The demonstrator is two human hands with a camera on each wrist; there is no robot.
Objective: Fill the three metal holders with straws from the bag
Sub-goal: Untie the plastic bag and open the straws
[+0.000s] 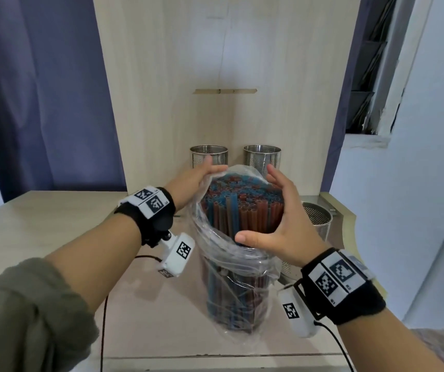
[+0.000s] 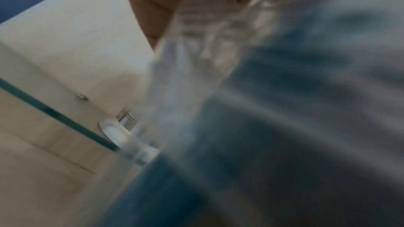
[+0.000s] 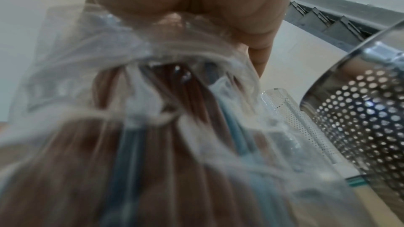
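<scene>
— Where's the bag of straws?

— Standing upright near the front edge of the table, its clear plastic rolled down so the red and blue straw ends show at the top.

— And the hands?

— The right hand wraps the upper part of the bundle, thumb across the near side and fingers round the far side: that grip is closed on the straws. The left hand lies on the bag's far left rim with its fingers nearly straight, touching the plastic; it seems a loose, open grip, though the left wrist view is too blurred to confirm.

— The holders?

— Two metal holders, left and right, stand against the back panel. A third holder sits just right of the bag.
</scene>
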